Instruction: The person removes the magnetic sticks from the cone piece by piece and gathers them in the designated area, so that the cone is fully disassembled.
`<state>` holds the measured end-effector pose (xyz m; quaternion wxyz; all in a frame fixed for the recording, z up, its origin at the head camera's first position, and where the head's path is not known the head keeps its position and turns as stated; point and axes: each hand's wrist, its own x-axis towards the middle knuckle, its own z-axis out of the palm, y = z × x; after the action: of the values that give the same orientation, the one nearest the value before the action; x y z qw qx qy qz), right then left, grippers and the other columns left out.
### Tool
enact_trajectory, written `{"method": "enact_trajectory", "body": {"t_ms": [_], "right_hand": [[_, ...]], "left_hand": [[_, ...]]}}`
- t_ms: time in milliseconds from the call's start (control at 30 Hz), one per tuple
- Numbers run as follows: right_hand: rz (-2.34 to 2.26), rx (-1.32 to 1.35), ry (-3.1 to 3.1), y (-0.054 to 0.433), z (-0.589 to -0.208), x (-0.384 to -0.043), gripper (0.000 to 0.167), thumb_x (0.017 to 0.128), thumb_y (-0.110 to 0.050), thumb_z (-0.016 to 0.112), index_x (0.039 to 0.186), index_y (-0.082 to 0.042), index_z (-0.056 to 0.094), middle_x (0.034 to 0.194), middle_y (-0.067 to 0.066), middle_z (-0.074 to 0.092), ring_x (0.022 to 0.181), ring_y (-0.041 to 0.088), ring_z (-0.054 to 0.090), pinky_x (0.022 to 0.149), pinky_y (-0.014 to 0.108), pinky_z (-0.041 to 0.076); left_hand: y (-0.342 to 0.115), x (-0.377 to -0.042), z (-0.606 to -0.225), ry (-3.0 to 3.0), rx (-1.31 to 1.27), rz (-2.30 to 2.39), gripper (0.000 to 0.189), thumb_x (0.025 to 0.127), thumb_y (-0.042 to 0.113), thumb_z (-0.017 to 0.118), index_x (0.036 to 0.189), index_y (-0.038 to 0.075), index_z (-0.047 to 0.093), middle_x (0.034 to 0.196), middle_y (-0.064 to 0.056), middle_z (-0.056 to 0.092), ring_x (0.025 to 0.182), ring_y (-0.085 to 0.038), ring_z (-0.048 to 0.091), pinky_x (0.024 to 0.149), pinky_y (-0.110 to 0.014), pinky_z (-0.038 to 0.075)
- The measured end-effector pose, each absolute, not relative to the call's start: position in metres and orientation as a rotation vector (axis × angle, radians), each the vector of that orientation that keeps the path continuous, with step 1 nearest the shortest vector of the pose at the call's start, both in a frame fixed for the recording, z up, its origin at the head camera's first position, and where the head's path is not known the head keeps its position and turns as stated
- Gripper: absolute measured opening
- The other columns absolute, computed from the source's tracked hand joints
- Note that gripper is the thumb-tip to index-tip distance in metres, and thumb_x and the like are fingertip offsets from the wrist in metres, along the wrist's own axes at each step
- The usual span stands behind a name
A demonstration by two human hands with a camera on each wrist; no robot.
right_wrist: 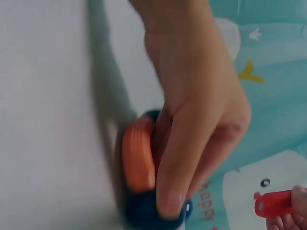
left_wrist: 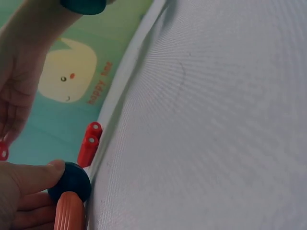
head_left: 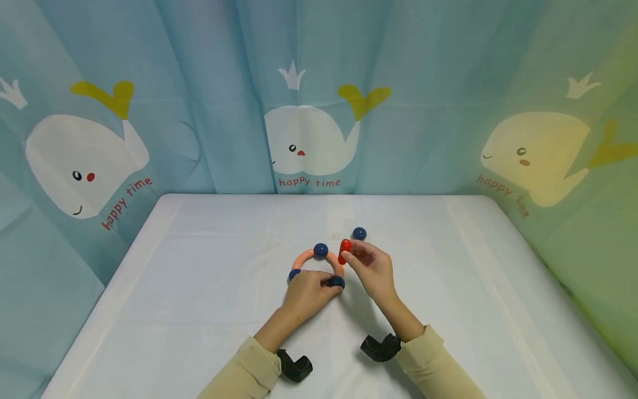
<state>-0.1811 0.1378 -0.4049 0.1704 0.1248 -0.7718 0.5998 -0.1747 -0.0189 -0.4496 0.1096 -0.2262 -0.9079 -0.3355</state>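
An orange curved-rod ring (head_left: 302,258) joined by navy blue balls (head_left: 321,250) lies on the table. My left hand (head_left: 308,293) grips the blue ball (head_left: 336,282) at its near right side, thumb pressed on it, as the left wrist view shows with the ball (left_wrist: 76,182) joined to an orange rod (left_wrist: 69,213). Another ball (head_left: 294,274) peeks out behind that hand. Just right of the ring, my right hand (head_left: 374,272) pinches a short red rod (head_left: 345,251) between thumb and fingertips, raised over the table. The rod's end (right_wrist: 260,206) has a pale round dot.
A loose blue ball (head_left: 359,233) sits beyond the right hand. Two more red rods (left_wrist: 89,143) appear past the ball in the left wrist view. Black wrist mounts (head_left: 381,348) hang by both cuffs. A whale-print curtain (head_left: 224,111) rises behind the white table (head_left: 199,266).
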Motion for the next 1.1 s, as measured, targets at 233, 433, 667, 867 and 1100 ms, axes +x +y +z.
{"method": "enact_trajectory", "body": {"t_ms": [233,433,667,867,1100], "right_hand": [[1.679,0.216,-2.325,0.151,-0.379,-0.168,0.023,0.081,0.005,0.065,0.102,0.014,0.062,0.094,0.026,0.064,0.079,0.025,0.062,0.059,0.017,0.049],[1.695,0.070,-2.366,0.179,-0.403,-0.179,0.026,0.083,-0.004,0.067,0.105,0.009,0.063,0.098,0.022,0.064,0.078,0.007,0.061,0.064,0.016,0.050],[1.645,-0.010,-2.420,0.204,-0.422,-0.184,0.028,0.083,-0.008,0.069,0.105,0.008,0.064,0.098,0.021,0.065,0.077,0.004,0.061,0.069,0.015,0.049],[1.582,-0.143,-2.524,0.222,-0.433,-0.189,0.033,0.084,-0.012,0.068,0.109,0.009,0.062,0.103,0.022,0.064,0.079,0.003,0.058,0.070,0.011,0.045],[1.536,-0.198,-2.613,0.231,-0.441,-0.196,0.033,0.085,-0.013,0.067,0.108,0.010,0.062,0.099,0.020,0.065,0.079,0.006,0.058,0.068,0.013,0.045]], "left_hand": [[-0.019,-0.173,-0.445,-2.713,-0.641,-1.003,0.024,0.078,0.032,0.073,0.094,0.013,0.074,0.069,0.008,0.065,0.053,0.002,0.048,0.052,-0.017,0.038],[-0.019,-0.172,-0.445,-2.743,-0.611,-1.063,0.029,0.079,0.033,0.072,0.100,0.013,0.073,0.076,0.008,0.067,0.056,0.002,0.048,0.053,-0.017,0.039],[-0.018,-0.171,-0.447,-2.728,-0.621,-1.045,0.030,0.079,0.033,0.072,0.099,0.011,0.073,0.078,0.005,0.067,0.060,0.000,0.049,0.057,-0.018,0.040],[-0.017,-0.171,-0.448,-2.735,-0.594,-1.077,0.032,0.079,0.034,0.072,0.101,0.011,0.073,0.081,0.005,0.069,0.062,0.001,0.054,0.056,-0.018,0.043],[-0.017,-0.172,-0.448,-2.740,-0.587,-1.087,0.033,0.079,0.034,0.072,0.102,0.011,0.072,0.086,0.004,0.070,0.070,-0.001,0.059,0.061,-0.018,0.046]]}}
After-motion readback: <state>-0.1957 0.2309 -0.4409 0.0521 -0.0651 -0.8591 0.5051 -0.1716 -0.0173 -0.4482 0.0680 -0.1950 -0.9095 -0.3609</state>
